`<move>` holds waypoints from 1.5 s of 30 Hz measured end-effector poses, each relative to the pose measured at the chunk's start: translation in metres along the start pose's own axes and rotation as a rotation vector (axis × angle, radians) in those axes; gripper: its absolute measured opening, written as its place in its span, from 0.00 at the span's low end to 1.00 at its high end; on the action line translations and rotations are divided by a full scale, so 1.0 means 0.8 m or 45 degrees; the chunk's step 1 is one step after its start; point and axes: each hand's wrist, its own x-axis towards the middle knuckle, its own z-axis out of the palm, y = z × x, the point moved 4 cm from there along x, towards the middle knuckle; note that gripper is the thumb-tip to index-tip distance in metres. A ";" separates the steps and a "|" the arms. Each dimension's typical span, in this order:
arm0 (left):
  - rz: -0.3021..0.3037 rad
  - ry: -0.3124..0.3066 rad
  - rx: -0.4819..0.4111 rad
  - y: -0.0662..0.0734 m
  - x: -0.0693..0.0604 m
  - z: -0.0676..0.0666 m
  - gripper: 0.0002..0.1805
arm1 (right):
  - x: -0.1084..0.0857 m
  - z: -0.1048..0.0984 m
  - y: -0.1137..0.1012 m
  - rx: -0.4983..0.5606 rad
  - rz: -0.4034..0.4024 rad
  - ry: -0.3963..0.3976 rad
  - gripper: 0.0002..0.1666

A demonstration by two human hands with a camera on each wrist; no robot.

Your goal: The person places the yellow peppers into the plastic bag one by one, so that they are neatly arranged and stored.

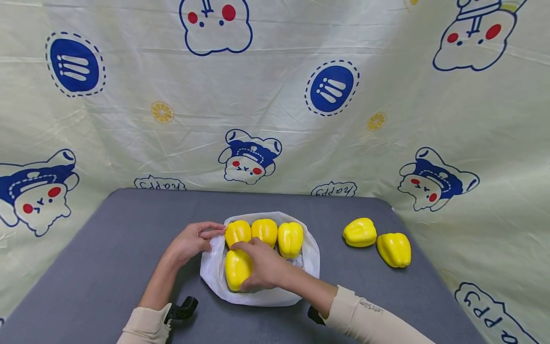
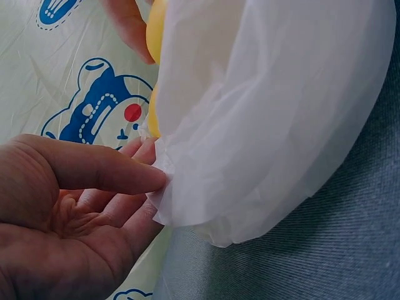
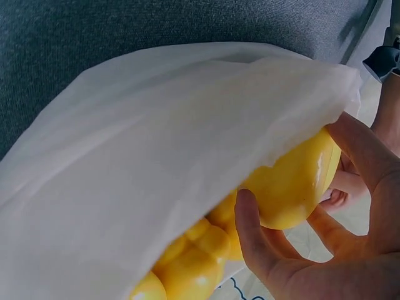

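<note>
A white plastic bag [image 1: 215,282] sits open-mouthed on the table, with yellow bell peppers inside. Three of these, a left one [image 1: 237,231], a middle one [image 1: 264,231] and a right one [image 1: 290,240], form a row at the bag's far side. My right hand [image 1: 267,268] holds another yellow bell pepper [image 1: 237,270] at the near left of the bag, thumb and fingers spread around it. Thumb and fingertips of my left hand [image 2: 87,200] pinch the bag's edge on the left. The bag wall partly covers the peppers in both wrist views.
Two more yellow bell peppers, one nearer the bag [image 1: 360,232] and one farther right [image 1: 394,250], lie on the grey table [image 1: 142,229] at the right. A printed curtain [image 1: 275,95] hangs behind the table's far edge. Black straps [image 1: 182,308] are on both wrists.
</note>
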 end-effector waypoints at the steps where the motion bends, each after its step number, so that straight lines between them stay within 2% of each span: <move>1: -0.002 -0.001 0.002 0.000 0.000 0.000 0.33 | 0.000 0.001 0.000 -0.003 -0.002 0.000 0.51; 13: 0.008 -0.010 0.013 0.002 -0.003 0.001 0.33 | 0.003 0.007 0.000 -0.008 -0.020 0.002 0.51; 33: 0.029 -0.011 0.018 -0.001 0.000 0.001 0.33 | 0.013 0.006 0.005 0.040 0.042 -0.073 0.51; 45: 0.006 -0.004 0.008 0.000 -0.001 0.000 0.33 | 0.014 0.008 0.007 0.024 0.031 -0.071 0.52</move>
